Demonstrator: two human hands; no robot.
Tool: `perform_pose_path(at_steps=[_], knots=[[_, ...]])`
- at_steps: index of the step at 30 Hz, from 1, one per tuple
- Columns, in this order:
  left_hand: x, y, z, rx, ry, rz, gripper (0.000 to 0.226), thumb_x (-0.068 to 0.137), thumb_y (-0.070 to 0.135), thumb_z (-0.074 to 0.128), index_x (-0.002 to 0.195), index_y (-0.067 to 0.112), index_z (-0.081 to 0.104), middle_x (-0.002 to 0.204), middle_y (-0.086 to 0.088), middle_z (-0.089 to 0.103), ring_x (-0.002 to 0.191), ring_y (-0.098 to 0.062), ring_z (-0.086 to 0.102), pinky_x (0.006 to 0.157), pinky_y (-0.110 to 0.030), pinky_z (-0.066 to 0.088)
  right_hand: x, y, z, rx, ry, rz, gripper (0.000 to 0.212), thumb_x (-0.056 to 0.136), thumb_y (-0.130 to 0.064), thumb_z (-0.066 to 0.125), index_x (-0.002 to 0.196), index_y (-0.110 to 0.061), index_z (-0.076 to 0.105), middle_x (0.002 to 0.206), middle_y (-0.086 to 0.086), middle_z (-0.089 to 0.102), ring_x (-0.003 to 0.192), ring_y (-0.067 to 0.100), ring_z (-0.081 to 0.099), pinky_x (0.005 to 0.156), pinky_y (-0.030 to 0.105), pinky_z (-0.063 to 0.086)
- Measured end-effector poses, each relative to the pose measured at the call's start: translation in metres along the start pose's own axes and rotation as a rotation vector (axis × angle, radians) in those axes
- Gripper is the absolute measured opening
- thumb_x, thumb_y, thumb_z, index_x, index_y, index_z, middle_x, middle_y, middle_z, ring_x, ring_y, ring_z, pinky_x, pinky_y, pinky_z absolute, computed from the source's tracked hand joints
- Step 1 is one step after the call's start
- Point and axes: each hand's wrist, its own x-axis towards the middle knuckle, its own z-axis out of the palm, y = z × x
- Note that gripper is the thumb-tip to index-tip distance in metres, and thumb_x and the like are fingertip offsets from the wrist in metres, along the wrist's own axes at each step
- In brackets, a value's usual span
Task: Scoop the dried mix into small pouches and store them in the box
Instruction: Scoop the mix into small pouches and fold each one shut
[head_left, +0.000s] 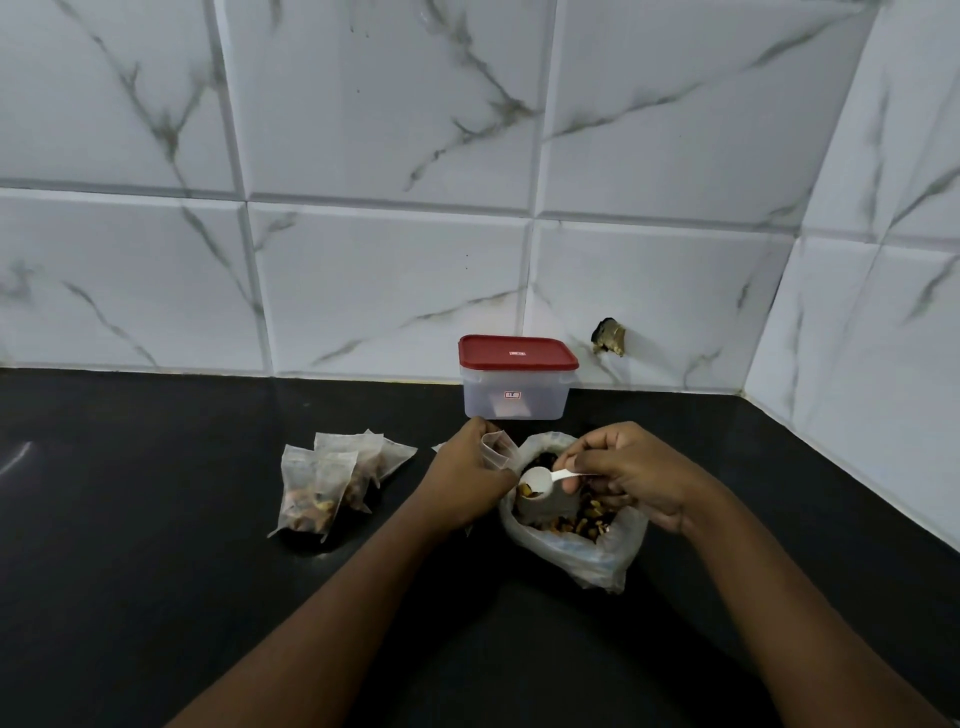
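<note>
Black stone forms the countertop (156, 519), and toward its left a cluster of filled pouches (324, 486) is laid in a loose heap. Next, the left hand (460, 480) is seen with fingers and thumb curled round a clear pouch (497, 451), which is held upright at the near edge of the plastic bag (582, 558). Behind, against the marble-patterned tiles (384, 280), the translucent box (514, 397) is stood with its red lid (518, 353) on. A white scoop (537, 480), in which a few pieces are carried, is pinched by its handle in the right hand (628, 475), just beside the pouch. Below it, the dried mix (587, 514) is contained in the open bag.
</note>
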Motion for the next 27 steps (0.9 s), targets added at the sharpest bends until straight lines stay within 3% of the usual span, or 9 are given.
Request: perform_pose_path(at_steps=[5,9,11,13,15,19,23,27], knots=[[0.0,0.002,0.0,-0.014,-0.001,-0.002,0.046,0.088,0.016,0.074,0.128,0.024,0.054,0.118,0.008,0.063,0.102,-0.007,0.063,0.078,-0.02,0.05,0.001,-0.001,-0.009,0.091,0.06,-0.032,0.015,0.098,-0.004,0.063,0.102,0.001,0.077,0.089,0.022,0.075,0.051,0.009,0.037,0.044,0.018,0.028],[-0.001,0.001,0.0,-0.032,-0.014,0.001,0.045,0.088,0.016,0.075,0.125,0.027,0.053,0.111,0.017,0.06,0.1,-0.004,0.062,0.078,-0.021,0.052,0.003,-0.001,-0.003,0.137,0.144,-0.18,0.018,0.1,-0.004,0.062,0.103,-0.006,0.079,0.092,0.022,0.076,0.056,0.012,0.039,0.049,0.02,0.034],[-0.001,0.0,0.001,-0.044,-0.023,0.006,0.046,0.087,0.015,0.076,0.126,0.025,0.055,0.116,0.012,0.063,0.102,-0.005,0.063,0.079,-0.022,0.052,0.002,-0.002,0.004,0.026,0.166,-0.275,0.019,0.1,-0.009,0.065,0.104,-0.017,0.081,0.095,0.013,0.078,0.063,0.013,0.054,0.06,0.023,0.046],[-0.001,-0.002,0.001,-0.056,-0.018,0.015,0.041,0.086,0.016,0.078,0.12,0.025,0.057,0.113,0.008,0.066,0.1,-0.007,0.065,0.082,-0.026,0.055,0.001,-0.002,0.013,-0.196,0.098,-0.325,0.019,0.099,-0.014,0.069,0.107,-0.025,0.082,0.102,-0.001,0.079,0.087,0.009,0.071,0.08,0.025,0.056],[0.0,-0.003,0.002,-0.058,-0.009,0.029,0.037,0.085,0.017,0.079,0.115,0.025,0.059,0.108,0.005,0.069,0.098,-0.009,0.067,0.082,-0.03,0.058,0.001,-0.001,0.019,-0.341,0.017,-0.341,0.019,0.098,-0.016,0.071,0.109,-0.027,0.081,0.108,-0.012,0.078,0.103,0.005,0.071,0.092,0.025,0.056],[0.0,-0.002,0.001,-0.057,-0.001,0.033,0.039,0.085,0.018,0.079,0.116,0.025,0.057,0.108,0.006,0.067,0.097,-0.007,0.065,0.077,-0.024,0.053,0.0,-0.005,0.017,-0.307,0.145,-0.383,0.016,0.097,-0.02,0.072,0.107,-0.029,0.081,0.101,-0.012,0.078,0.096,0.005,0.072,0.085,0.026,0.057],[-0.001,0.001,0.001,-0.057,-0.001,0.021,0.044,0.084,0.021,0.081,0.119,0.026,0.055,0.113,0.009,0.064,0.101,-0.005,0.062,0.077,-0.022,0.05,0.0,-0.007,0.001,-0.481,0.316,-0.378,0.013,0.097,-0.024,0.071,0.1,-0.035,0.079,0.094,-0.019,0.076,0.088,-0.001,0.068,0.076,0.024,0.054],[-0.003,0.003,0.001,-0.087,0.016,0.005,0.042,0.084,0.03,0.081,0.119,0.025,0.057,0.115,0.007,0.067,0.106,-0.009,0.064,0.09,-0.032,0.053,-0.002,-0.008,-0.015,-0.648,0.21,-0.161,0.017,0.095,-0.018,0.068,0.088,-0.031,0.075,0.089,-0.014,0.076,0.087,0.002,0.069,0.076,0.028,0.049]])
